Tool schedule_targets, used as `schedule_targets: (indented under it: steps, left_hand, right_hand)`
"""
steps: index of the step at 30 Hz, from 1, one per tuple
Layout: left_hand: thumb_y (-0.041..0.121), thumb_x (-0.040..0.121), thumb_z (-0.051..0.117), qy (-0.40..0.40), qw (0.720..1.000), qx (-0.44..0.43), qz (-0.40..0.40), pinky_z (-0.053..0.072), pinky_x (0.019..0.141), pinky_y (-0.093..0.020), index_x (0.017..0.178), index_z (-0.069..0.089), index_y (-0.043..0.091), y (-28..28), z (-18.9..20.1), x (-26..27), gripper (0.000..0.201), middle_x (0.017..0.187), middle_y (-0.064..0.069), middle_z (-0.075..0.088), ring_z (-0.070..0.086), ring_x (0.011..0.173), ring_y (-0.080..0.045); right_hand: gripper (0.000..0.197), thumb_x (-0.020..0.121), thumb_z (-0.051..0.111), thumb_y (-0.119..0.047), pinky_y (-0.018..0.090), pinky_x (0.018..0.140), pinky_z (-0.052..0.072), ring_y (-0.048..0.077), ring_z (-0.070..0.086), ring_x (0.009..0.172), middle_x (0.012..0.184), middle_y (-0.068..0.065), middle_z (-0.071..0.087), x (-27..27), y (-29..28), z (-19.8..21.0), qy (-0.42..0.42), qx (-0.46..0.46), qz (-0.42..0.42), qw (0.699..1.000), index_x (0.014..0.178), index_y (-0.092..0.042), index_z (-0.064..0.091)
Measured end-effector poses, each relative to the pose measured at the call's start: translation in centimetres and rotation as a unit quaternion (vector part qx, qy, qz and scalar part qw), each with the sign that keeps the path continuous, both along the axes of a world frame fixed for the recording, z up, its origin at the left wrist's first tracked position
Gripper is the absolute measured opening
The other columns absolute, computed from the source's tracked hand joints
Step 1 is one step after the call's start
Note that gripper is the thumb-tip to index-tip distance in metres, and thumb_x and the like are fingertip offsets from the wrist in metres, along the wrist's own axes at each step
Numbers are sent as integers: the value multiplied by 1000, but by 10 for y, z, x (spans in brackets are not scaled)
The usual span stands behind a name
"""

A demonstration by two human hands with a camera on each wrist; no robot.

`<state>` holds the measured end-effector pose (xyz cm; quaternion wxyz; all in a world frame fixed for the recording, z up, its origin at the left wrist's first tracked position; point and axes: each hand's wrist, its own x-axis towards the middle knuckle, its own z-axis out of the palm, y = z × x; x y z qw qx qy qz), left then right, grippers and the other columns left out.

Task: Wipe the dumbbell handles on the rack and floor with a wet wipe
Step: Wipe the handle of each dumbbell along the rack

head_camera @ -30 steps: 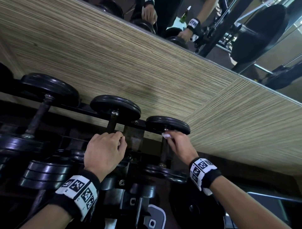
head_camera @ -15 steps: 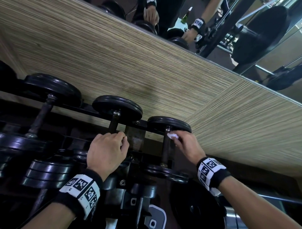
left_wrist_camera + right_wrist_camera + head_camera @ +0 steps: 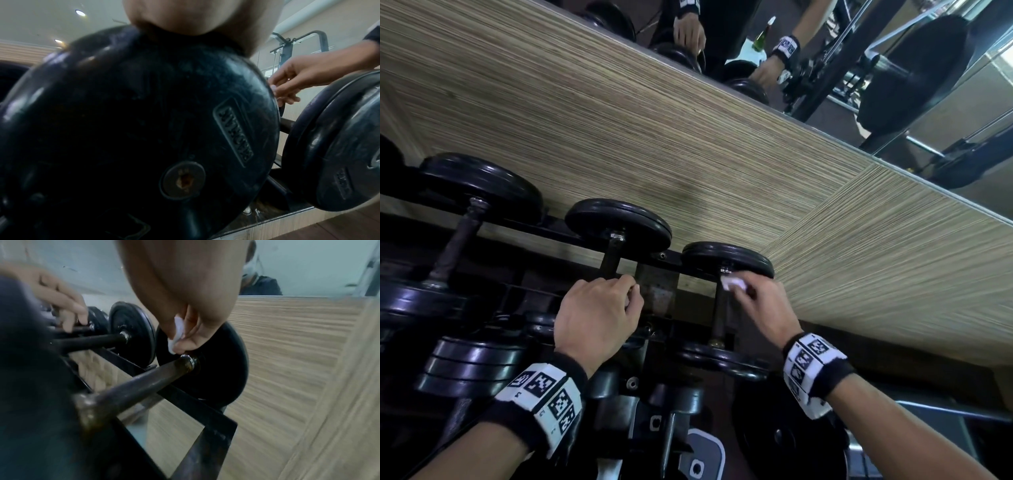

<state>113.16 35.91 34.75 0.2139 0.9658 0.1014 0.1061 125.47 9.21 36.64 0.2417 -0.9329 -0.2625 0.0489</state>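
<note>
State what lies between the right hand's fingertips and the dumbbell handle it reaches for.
A folded white wipe, pinched in the right hand, sits just above the far end of the handle. The right wrist view shows it best.

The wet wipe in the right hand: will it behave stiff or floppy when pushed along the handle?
Probably floppy: the wet wipe is bunched between the right hand fingertips. It likely wraps the handle easily, and may slip or fold over.

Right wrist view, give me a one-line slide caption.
Right hand pinches a white wet wipe at the far end of a racked dumbbell handle.
</note>
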Motion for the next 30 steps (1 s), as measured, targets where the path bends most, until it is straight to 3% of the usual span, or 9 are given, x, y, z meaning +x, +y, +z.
schedule_targets:
  steps: [5, 12, 15, 19, 22, 24, 26, 28, 30]
  left_hand:
    - [34, 97, 46, -6, 1000, -7, 2, 49, 65, -33, 83, 67, 22, 1, -1, -1, 28, 57, 12, 60, 54, 52, -11]
    - [29, 94, 57, -19, 1000, -17, -3, 48, 67, -33, 88, 69, 20, 0, -2, -1, 16, 60, 13, 63, 58, 55, -12]
    - [32, 97, 50, -13, 1000, -19, -7, 48, 66, -32, 88, 69, 22, 3, -3, -2, 23, 61, 14, 63, 57, 55, -11]
    - [38, 91, 40, 8, 999, -13, -49, 48, 62, -32, 86, 69, 25, -8, 1, -10, 32, 65, 14, 62, 57, 60, -12]
    - [39, 94, 47, -4, 991, -92, -98, 53, 72, -33, 102, 69, 28, -32, 3, -8, 26, 84, 17, 69, 64, 79, -9]
    - [38, 97, 55, 60, 958, -254, -115, 51, 92, -30, 125, 61, 29, -47, 3, 6, 30, 111, 18, 66, 61, 105, -4]
    - [38, 97, 59, 151, 889, -403, -155, 44, 104, -27, 138, 52, 27, -61, 1, 20, 43, 126, 16, 59, 54, 119, -2]
    - [35, 95, 64, 174, 836, -484, -191, 49, 97, -27, 132, 59, 23, -71, -1, 30, 39, 120, 11, 67, 62, 110, -3]
    - [28, 90, 71, 162, 803, -545, -180, 53, 84, -24, 116, 70, 20, -77, -1, 38, 27, 101, 3, 74, 69, 93, -8]
  right_hand:
    - [19, 99, 56, -15, 46, 77, 55, 31, 68, 84, 93, 10, 71, 8, 17, -20, -78, -55, 27, 995, 115, -13, 67]
    - [22, 98, 57, -11, 37, 89, 52, 27, 68, 98, 106, 9, 74, 1, 16, -18, -40, -52, 38, 997, 115, -10, 71]
    - [19, 98, 57, -14, 29, 87, 53, 18, 71, 97, 104, 3, 76, -8, 19, -14, 76, -89, 44, 992, 106, -14, 75]
    - [18, 93, 63, -13, 22, 86, 54, 5, 70, 93, 99, -6, 77, -24, 17, -7, 241, -145, 91, 955, 97, -18, 80]
    - [13, 91, 69, -15, 22, 85, 55, 2, 70, 90, 94, -9, 78, -29, 17, 3, 319, -72, 48, 944, 97, -17, 80]
    - [11, 93, 70, -17, 19, 75, 52, 2, 67, 79, 86, -9, 75, -41, 18, 9, 339, 57, -20, 939, 99, -11, 78]
    - [12, 94, 69, -13, 16, 65, 47, 2, 62, 69, 76, -8, 71, -58, 21, 14, 327, 178, -75, 925, 102, -6, 73]
    - [12, 93, 69, -9, 14, 62, 46, 3, 62, 66, 73, -6, 70, -67, 21, 13, 305, 259, -127, 907, 104, -4, 70]
    - [11, 93, 69, -11, 16, 64, 49, 6, 64, 68, 74, -3, 71, -72, 20, 8, 256, 297, -174, 903, 103, -8, 70]
